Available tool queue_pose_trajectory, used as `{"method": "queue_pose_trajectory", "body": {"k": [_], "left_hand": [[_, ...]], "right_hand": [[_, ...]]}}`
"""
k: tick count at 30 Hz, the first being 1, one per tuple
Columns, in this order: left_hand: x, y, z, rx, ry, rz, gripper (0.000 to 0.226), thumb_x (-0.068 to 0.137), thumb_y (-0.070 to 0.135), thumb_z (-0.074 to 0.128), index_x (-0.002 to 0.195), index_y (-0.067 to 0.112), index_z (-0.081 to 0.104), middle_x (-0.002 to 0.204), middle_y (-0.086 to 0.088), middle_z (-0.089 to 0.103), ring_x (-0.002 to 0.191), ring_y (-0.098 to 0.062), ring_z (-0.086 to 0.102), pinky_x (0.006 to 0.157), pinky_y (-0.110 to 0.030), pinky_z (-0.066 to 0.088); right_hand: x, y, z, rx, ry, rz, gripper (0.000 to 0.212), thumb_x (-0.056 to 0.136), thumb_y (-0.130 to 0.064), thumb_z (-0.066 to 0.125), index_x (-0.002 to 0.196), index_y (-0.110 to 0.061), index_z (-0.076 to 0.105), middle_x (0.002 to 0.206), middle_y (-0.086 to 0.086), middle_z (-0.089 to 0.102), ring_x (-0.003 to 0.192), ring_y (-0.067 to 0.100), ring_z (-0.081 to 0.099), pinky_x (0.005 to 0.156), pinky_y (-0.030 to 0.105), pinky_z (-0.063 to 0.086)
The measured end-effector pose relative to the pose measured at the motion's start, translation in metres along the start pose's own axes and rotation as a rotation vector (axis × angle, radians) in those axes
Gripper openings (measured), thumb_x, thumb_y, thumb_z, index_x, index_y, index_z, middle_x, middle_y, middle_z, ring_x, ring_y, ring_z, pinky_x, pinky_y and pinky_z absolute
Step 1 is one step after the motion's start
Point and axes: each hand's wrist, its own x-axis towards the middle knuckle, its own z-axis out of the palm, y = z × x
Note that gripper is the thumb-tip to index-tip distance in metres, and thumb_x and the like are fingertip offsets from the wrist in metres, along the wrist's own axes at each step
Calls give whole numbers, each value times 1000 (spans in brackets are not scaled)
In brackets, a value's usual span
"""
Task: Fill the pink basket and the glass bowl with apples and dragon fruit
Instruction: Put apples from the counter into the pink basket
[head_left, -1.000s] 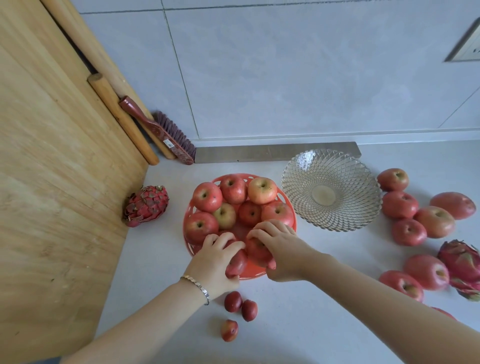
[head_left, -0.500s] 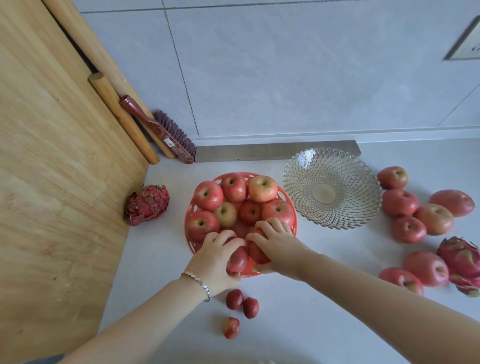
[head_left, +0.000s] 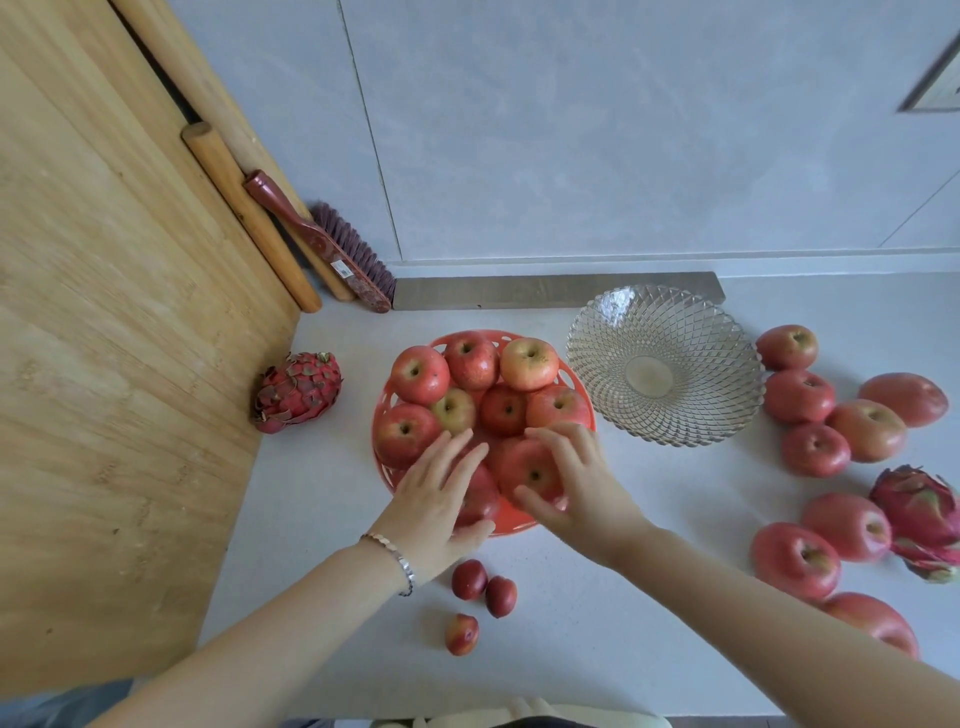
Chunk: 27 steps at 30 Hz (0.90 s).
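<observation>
The pink basket (head_left: 470, 338) sits mid-counter, heaped with several red apples (head_left: 470, 361). My left hand (head_left: 436, 499) lies over an apple (head_left: 480, 501) at the basket's near left, fingers nearly straight. My right hand (head_left: 576, 483) rests with spread fingers around the neighbouring front apple (head_left: 530, 470), thumb below it. The glass bowl (head_left: 665, 364) stands to the right of the basket with nothing in it. One dragon fruit (head_left: 298, 389) lies left of the basket, and a second dragon fruit (head_left: 919, 514) lies at the far right. Several loose apples (head_left: 797, 395) are on the counter to the right.
Three small dark-red fruits (head_left: 470, 579) lie on the counter just in front of the basket. A large wooden board (head_left: 104, 364) fills the left side, with a rolling pin (head_left: 249, 218) and a brush (head_left: 332, 249) leaning behind it. A metal strip (head_left: 550, 291) runs along the wall.
Both hands have loosened over the two front apples: the fingers were curled tightly round them and are now spread and straighter. The apples sit in the basket's front.
</observation>
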Motion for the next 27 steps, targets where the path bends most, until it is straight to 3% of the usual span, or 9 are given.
{"method": "queue_pose_trajectory", "body": {"k": [3, 5, 7, 10, 13, 16, 20, 24, 27], "left_hand": [[-21, -5, 2, -49, 317, 93, 43, 79, 28, 49, 121, 17, 46, 130, -5, 37, 119, -20, 39, 107, -29, 36], [-40, -9, 8, -71, 365, 189, 32, 76, 15, 50, 107, 17, 51, 112, -2, 41, 95, -14, 46, 88, -20, 43], [-56, -13, 18, -24, 220, 281, 26, 73, 14, 50, 99, 21, 53, 103, 2, 42, 80, -9, 48, 71, -18, 46], [-68, -17, 37, 112, -118, 296, 22, 71, 33, 49, 92, 31, 55, 110, 9, 42, 79, -4, 60, 61, -18, 53], [-63, -16, 51, 149, -293, 202, 32, 62, 46, 59, 91, 33, 52, 129, 3, 39, 104, -14, 60, 76, -23, 55], [-52, -9, 57, 257, -505, 138, 55, 68, 40, 67, 116, 24, 47, 151, -10, 14, 137, -26, 22, 107, -38, 32], [-42, -3, 64, 358, -648, 111, 63, 76, 30, 67, 130, 18, 38, 152, -14, 7, 138, -32, 13, 106, -43, 32], [-43, -5, 65, 316, -606, 82, 54, 81, 32, 59, 128, 15, 41, 148, -18, 16, 130, -34, 25, 100, -41, 38], [-51, -8, 45, 121, -538, -11, 50, 76, 42, 61, 118, 19, 47, 133, -9, 29, 113, -25, 37, 90, -28, 42]], "right_hand": [[-32, 8, 0, -15, 126, -115, 17, 80, -28, 52, 97, -24, 52, 84, -1, 60, 77, 9, 51, 69, 23, 48], [-48, 12, 7, -158, -164, -74, 23, 83, -35, 45, 101, -26, 56, 92, -3, 63, 75, 10, 58, 64, 26, 50], [-58, 18, 21, -259, -506, 110, 39, 88, -42, 44, 124, -29, 48, 122, -4, 53, 97, 17, 60, 78, 29, 49], [-55, 17, 43, -268, -641, 211, 56, 87, -45, 53, 137, -31, 34, 135, 0, 38, 113, 24, 54, 92, 35, 47], [-49, 6, 64, -224, -669, 238, 57, 83, -42, 59, 134, -26, 38, 129, 2, 42, 109, 26, 54, 89, 36, 47], [-48, -2, 77, -231, -680, 277, 47, 82, -36, 61, 124, -18, 47, 121, 6, 46, 104, 27, 55, 81, 34, 46], [-49, -1, 70, -169, -639, 381, 46, 79, -31, 62, 121, -17, 50, 116, 4, 49, 94, 23, 54, 79, 29, 45], [-48, -7, 37, -97, -592, 364, 45, 76, -32, 64, 118, -20, 53, 114, 0, 53, 89, 13, 47, 78, 21, 40], [-42, -18, 4, -48, -586, 321, 41, 74, -31, 66, 113, -21, 56, 103, -6, 53, 87, 11, 49, 78, 20, 41]]}}
